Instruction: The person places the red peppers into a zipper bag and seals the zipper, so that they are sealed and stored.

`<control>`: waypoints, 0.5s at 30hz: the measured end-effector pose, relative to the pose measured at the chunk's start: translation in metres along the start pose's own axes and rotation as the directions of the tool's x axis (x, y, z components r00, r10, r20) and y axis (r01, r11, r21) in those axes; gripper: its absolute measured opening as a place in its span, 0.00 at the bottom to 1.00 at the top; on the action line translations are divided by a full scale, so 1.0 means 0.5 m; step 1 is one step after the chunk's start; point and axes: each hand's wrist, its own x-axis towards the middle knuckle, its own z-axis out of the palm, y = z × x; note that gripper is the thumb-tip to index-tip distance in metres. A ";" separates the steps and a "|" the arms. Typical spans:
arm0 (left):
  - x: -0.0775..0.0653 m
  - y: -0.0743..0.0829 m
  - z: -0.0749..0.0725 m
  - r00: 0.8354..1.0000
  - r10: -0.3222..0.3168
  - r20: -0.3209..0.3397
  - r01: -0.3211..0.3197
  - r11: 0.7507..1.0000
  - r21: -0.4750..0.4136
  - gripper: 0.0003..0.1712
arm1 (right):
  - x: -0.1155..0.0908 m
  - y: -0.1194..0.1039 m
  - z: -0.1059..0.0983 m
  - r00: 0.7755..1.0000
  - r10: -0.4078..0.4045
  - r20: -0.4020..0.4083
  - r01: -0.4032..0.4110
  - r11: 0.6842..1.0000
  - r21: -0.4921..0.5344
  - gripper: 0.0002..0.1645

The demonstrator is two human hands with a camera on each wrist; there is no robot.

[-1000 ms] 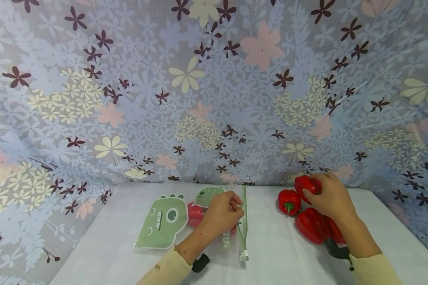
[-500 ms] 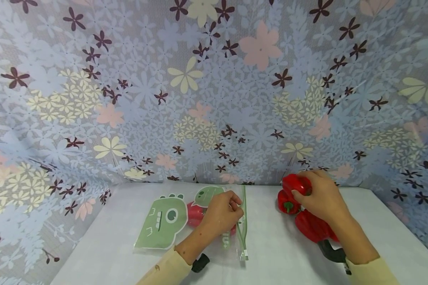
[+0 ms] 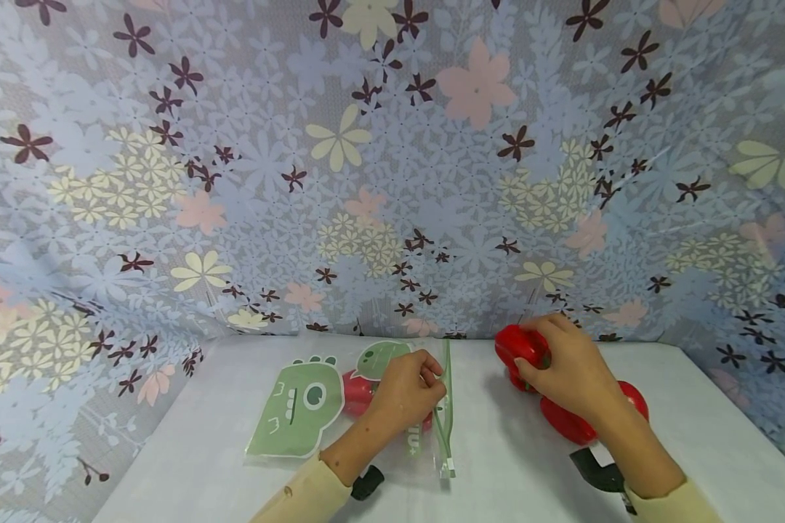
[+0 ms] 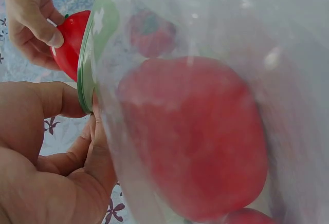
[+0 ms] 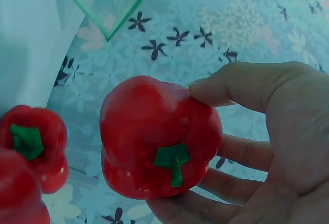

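My left hand [image 3: 405,388] pinches the green zip edge of a clear plastic zip bag [image 3: 301,407], printed with green cartoon monsters. Inside the bag, red bell peppers [image 4: 195,136] show through the film in the left wrist view, one with a green stem. To the right, my right hand [image 3: 572,370] grips a red bell pepper [image 3: 517,345] between thumb and fingers. Its green stem faces the camera in the right wrist view. The bag's mouth opens toward this pepper, which is some way off in the head view.
Under the right hand lie more red bell peppers [image 3: 568,421], one partly hidden behind the held one and another [image 3: 633,398] beside the forearm. Black camera mounts [image 3: 595,472] sit at the wrists. A flowered cloth [image 3: 366,218] rises behind the white table [image 3: 170,450].
My right hand has moved left with the bell pepper, from above the other peppers to over the left one. The left hand and bag have stayed in place.
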 end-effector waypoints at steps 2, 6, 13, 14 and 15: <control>0.000 0.000 0.000 1.000 -0.001 0.000 0.001 1.000 -0.004 0.05 | -0.002 -0.008 0.004 1.000 -0.013 -0.001 0.013 1.000 0.000 0.36; 0.000 0.001 0.001 1.000 -0.006 0.002 0.006 1.000 -0.012 0.06 | -0.005 -0.021 0.013 0.999 -0.043 -0.002 0.043 0.999 0.002 0.35; -0.001 0.002 0.001 1.000 -0.011 0.008 0.011 1.000 -0.003 0.06 | -0.013 -0.037 0.030 0.996 -0.093 -0.005 0.093 0.996 -0.004 0.33; -0.001 0.002 0.001 1.000 -0.010 0.008 0.010 1.000 -0.002 0.06 | -0.014 -0.038 0.032 0.996 -0.094 -0.004 0.094 0.996 -0.002 0.33; -0.001 0.002 0.001 1.000 -0.010 0.009 0.010 1.000 -0.003 0.06 | -0.015 -0.040 0.034 0.996 -0.094 -0.003 0.094 0.996 0.002 0.32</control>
